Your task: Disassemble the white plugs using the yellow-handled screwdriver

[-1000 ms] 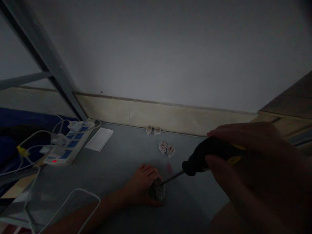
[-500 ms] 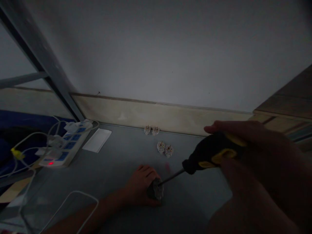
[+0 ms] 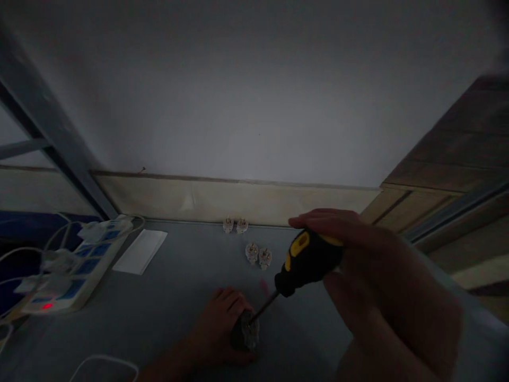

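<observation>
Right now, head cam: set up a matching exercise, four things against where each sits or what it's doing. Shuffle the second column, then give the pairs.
Things:
1 right hand
2 left hand
3 four small white plugs
4 power strip

States:
A near the beige wall panel
B holding a black-and-yellow screwdriver
C red light lit, cables attached
D cupped over a small dark object

Pairs: 1-B, 2-D, 3-A, 4-C

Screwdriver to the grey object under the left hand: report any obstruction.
Nothing visible blocks it: the shaft of the screwdriver, held in the right hand, reaches the grey object; the left hand covers its left side.
</observation>
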Demonstrator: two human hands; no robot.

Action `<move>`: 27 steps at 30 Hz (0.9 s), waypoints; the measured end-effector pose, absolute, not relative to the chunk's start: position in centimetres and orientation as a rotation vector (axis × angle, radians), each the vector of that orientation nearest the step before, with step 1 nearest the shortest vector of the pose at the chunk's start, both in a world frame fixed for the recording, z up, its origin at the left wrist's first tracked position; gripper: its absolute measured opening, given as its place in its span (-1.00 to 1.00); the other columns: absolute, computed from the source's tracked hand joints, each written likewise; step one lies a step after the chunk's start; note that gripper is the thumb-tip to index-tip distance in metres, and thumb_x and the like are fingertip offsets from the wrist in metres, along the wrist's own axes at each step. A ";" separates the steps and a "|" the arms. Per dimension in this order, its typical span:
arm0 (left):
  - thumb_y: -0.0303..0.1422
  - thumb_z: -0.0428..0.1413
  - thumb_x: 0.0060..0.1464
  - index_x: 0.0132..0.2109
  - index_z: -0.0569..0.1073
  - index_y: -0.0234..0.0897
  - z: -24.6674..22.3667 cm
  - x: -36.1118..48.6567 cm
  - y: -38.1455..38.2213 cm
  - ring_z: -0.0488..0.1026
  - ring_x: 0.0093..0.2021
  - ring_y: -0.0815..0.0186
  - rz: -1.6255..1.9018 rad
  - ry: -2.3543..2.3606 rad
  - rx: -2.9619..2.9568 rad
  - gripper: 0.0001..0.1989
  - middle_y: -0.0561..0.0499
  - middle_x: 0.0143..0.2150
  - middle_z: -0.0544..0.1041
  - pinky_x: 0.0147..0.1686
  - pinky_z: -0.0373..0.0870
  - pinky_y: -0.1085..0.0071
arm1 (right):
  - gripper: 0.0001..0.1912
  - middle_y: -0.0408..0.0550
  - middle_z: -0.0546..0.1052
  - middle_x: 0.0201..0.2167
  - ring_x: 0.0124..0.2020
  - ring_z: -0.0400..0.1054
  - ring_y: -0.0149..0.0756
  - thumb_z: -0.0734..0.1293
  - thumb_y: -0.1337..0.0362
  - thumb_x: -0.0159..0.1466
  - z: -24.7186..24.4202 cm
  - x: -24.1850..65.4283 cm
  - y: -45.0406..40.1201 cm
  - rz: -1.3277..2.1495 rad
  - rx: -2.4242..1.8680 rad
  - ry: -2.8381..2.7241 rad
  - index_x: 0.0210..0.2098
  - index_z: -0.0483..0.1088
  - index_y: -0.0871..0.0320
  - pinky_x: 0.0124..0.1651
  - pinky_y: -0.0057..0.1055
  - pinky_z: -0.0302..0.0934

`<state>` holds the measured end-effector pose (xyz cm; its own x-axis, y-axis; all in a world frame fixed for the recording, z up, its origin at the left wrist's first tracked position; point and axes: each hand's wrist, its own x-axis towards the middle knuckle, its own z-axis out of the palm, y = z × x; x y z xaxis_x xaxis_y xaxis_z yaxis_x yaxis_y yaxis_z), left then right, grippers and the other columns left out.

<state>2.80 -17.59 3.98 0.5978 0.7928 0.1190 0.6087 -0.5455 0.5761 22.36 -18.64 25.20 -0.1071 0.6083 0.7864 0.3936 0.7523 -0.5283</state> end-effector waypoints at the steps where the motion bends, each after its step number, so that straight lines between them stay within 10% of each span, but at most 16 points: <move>1: -0.01 0.35 -0.36 -0.06 0.41 -0.07 3.7 2.8 -17.5 0.45 -0.05 -0.04 0.511 1.102 2.338 -0.35 -0.01 -0.04 0.55 -0.01 0.35 0.08 | -0.58 0.02 0.48 -0.03 0.03 0.38 -0.07 0.25 0.44 0.21 25.2 22.3 -18.6 0.217 -0.790 -1.750 0.04 0.40 0.02 -0.09 -0.16 0.39; 9: 0.01 0.35 -0.36 -0.01 0.43 -0.05 2.5 2.7 -17.1 0.45 -0.02 -0.07 0.525 1.080 2.328 -0.31 -0.01 -0.03 0.56 0.07 0.35 0.04 | -0.56 -0.03 0.40 -0.19 -0.21 0.35 -0.31 0.31 0.46 0.17 25.3 22.0 -18.5 0.182 -0.804 -1.724 0.03 0.39 0.03 -0.28 -0.41 0.35; 27: -0.06 0.35 -0.24 -0.06 0.41 -0.14 3.9 2.8 -17.8 0.44 -0.06 0.05 0.523 1.116 2.379 -0.42 0.01 -0.07 0.53 0.02 0.31 0.15 | -0.68 0.01 0.47 -0.06 0.04 0.38 -0.03 0.31 0.38 0.21 25.0 21.9 -18.9 0.255 -0.839 -1.604 -0.03 0.38 0.04 -0.04 -0.05 0.37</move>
